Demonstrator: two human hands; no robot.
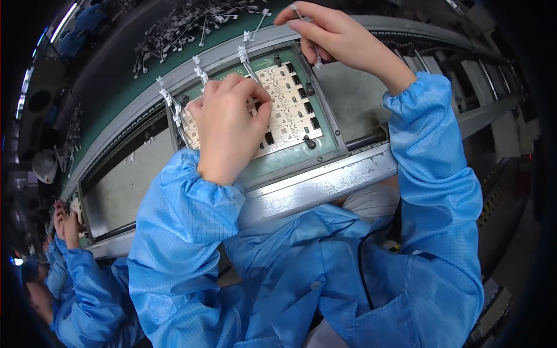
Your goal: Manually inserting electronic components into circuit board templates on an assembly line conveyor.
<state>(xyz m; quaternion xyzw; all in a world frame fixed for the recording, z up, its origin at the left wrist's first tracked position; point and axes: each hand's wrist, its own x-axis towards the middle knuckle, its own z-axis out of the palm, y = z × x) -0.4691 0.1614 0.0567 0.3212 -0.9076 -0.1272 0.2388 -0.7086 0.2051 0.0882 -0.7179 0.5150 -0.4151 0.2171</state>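
A panel of white circuit boards point(282, 103) with black connectors along its edges lies on a green carrier plate point(293, 158). Over the panel's left part is my left hand point(232, 119), its fingers curled and thumb and forefinger nearly pressed together at a board; whatever they grip is hidden. Several short cables with white plugs point(242, 53) stick out past the panel's far and left edges, some running under this hand. Beyond the far right corner, my right hand point(336, 36) is closed on a short cable point(318, 60), whose ends show above and below the fingers.
A heap of loose cables point(180, 32) lies on the green surface at the far side. The carrier sits between metal conveyor rails point(325, 180), the near one just before my body. At the lower left, a co-worker's hands point(67, 225) and blue sleeve point(96, 290) show.
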